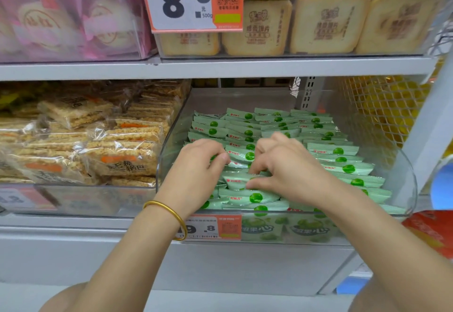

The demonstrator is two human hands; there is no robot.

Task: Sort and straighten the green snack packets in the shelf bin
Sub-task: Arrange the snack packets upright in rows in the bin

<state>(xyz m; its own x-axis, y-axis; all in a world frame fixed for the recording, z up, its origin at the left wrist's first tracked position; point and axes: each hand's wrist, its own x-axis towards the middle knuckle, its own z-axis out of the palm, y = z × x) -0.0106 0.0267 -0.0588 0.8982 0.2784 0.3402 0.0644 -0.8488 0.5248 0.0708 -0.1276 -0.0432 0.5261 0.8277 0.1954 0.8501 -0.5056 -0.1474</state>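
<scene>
A clear plastic shelf bin [407, 179] holds many pale green snack packets [340, 158], each with a dark green dot. Packets at the back and right lie in overlapping rows; those at the front left lie jumbled. Both hands are inside the bin at its front left. My left hand [196, 164] has its fingers curled down into the packets, thumb against one. My right hand [284, 164] pinches a crumpled green packet [236, 180] between thumb and fingers. A gold bangle sits on my left wrist.
Left of the bin, a second clear bin holds stacked rice-crisp packs [122, 152]. Above the shelf board [220, 66] stand bread-like packs [326, 25] and pink packs [68, 17], with a price tag [186, 0]. A yellow mesh bag [387, 106] hangs at right.
</scene>
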